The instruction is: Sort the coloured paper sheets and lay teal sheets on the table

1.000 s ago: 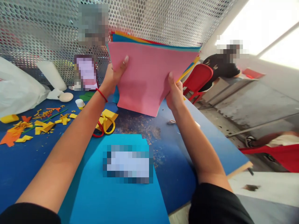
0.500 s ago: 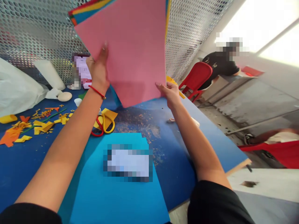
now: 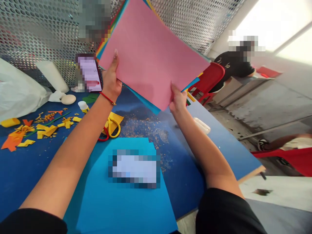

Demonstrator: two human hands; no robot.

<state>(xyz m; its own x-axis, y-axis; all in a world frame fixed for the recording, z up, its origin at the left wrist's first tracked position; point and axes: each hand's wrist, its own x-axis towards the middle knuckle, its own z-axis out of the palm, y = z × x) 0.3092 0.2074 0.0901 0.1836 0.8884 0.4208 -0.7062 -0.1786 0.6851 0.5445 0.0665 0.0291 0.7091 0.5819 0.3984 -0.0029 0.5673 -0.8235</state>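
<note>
Compared with a moment ago, my pink-topped stack of craft sheets now tilts over to the right. My left grip and right grip each pinch its lower edges, holding it above the worktop.

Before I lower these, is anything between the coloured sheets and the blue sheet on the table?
Nothing visible: your left hand and right hand hold the coloured sheets up, clear of the blue sheet. Scissors lie past its far edge; a blurred patch hides part of it.

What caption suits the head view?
Left hand and right hand hold stacked coloured sheets, pink on top, over a blue table.
</note>
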